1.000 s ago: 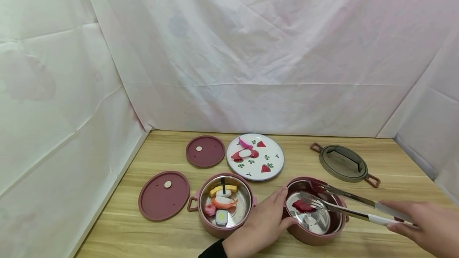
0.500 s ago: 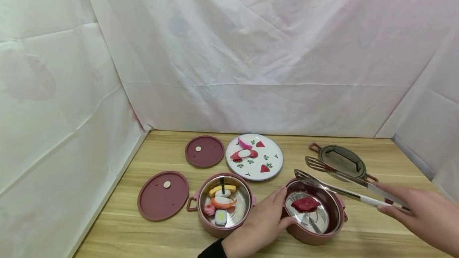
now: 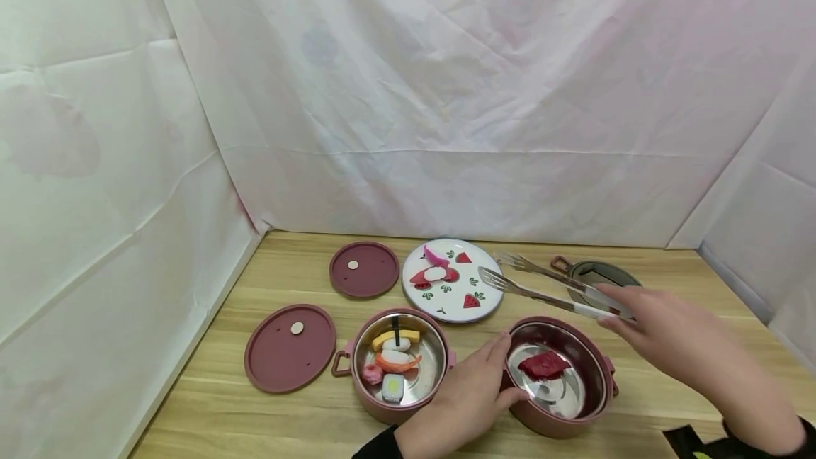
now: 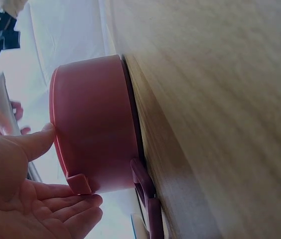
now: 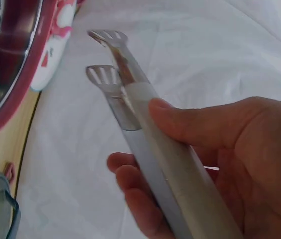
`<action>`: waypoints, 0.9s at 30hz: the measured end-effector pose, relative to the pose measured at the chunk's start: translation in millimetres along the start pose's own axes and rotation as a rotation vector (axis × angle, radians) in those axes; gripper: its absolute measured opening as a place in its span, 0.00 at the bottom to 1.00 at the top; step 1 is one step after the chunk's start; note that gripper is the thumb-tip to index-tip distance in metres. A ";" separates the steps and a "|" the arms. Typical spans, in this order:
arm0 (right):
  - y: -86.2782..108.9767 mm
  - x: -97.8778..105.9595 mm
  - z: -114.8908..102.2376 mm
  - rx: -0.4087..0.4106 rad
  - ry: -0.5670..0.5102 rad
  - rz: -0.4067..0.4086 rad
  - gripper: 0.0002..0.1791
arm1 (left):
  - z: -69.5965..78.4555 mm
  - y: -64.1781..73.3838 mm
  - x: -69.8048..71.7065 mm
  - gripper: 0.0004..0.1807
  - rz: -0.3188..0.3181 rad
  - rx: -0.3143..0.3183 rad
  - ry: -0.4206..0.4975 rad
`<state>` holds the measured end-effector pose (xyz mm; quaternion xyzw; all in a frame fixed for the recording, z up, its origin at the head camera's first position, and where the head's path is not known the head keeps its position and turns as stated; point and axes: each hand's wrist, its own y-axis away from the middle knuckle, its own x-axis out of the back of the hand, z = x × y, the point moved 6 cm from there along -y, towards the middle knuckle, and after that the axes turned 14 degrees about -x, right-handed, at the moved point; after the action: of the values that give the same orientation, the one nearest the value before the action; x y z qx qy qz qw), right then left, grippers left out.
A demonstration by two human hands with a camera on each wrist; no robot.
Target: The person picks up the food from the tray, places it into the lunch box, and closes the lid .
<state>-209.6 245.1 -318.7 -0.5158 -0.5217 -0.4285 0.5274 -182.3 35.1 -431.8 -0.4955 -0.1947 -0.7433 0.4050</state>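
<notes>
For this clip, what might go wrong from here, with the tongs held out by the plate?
The right hand holds the tongs with their tips apart; the pink piece and the white-topped piece lie close together on the plate, so reaching for one might nudge the other.
The left hand touches the rim of the pot holding the red piece; pressing harder there could perhaps shift it.

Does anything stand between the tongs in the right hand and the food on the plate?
Nothing visible: in the head view, the tongs in the right hand point toward the plate, with only its printed surface between their tips and the food.
</notes>
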 end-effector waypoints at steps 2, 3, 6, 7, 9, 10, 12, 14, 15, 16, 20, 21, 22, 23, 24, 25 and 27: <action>-6.1 1.9 -12.2 0.029 -0.001 0.034 0.26 | 0.0 -0.2 -0.2 0.40 -0.005 0.003 0.009; -8.9 2.9 -18.3 0.033 0.003 0.049 0.26 | 0.1 -0.2 -0.2 0.40 -0.007 0.004 0.011; -16.0 5.8 -37.2 0.056 0.011 0.086 0.24 | 0.0 -0.2 -0.2 0.40 -0.011 0.003 0.014; -18.2 6.8 -43.4 0.066 0.014 0.098 0.24 | 0.0 -0.3 -0.1 0.40 -0.012 0.002 0.014; -23.3 7.8 -54.8 0.084 0.012 0.112 0.23 | -0.3 -0.5 -0.2 0.41 -0.013 0.002 0.013; -25.9 7.9 -59.9 0.094 0.015 0.117 0.23 | -0.4 -0.7 -0.2 0.41 -0.013 0.001 0.011; -31.1 7.5 -68.4 0.107 0.018 0.123 0.22 | -0.5 -0.9 -0.4 0.40 -0.011 0.003 0.007; -36.0 5.8 -75.4 0.123 0.021 0.132 0.21 | -0.8 -1.0 -0.4 0.40 -0.009 0.004 0.003; -38.0 4.6 -78.2 0.130 0.025 0.134 0.21 | -0.9 -1.1 -0.4 0.40 -0.007 0.004 0.002; -40.0 3.4 -80.9 0.138 0.028 0.138 0.21 | -1.1 -1.1 -0.4 0.40 -0.006 0.004 0.003; -46.2 -2.7 -88.8 0.172 0.051 0.159 0.22 | -1.5 -0.9 -0.2 0.41 -0.002 0.002 0.001; -47.3 -4.0 -90.3 0.181 0.057 0.165 0.22 | -1.6 -0.8 -0.1 0.41 -0.001 0.001 0.000; -48.4 -5.2 -91.7 0.188 0.065 0.173 0.22 | -1.4 -0.6 0.0 0.41 0.001 -0.002 -0.002; -49.3 -6.5 -92.7 0.195 0.074 0.181 0.22 | -1.5 -0.5 0.0 0.40 0.003 -0.003 -0.003; -49.9 -7.5 -93.6 0.203 0.081 0.191 0.22 | -1.6 -0.4 0.0 0.40 0.003 -0.003 -0.004; -50.6 -8.7 -94.4 0.209 0.088 0.198 0.22 | -1.6 -0.4 -0.2 0.40 0.003 -0.005 -0.005; -51.8 -11.3 -95.5 0.217 0.098 0.207 0.23 | -1.4 -0.4 -0.3 0.40 0.003 -0.009 -0.005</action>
<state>-251.6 144.3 -317.6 -0.4851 -0.4826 -0.3376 0.6463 -183.3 34.5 -432.6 -0.4994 -0.1915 -0.7426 0.4032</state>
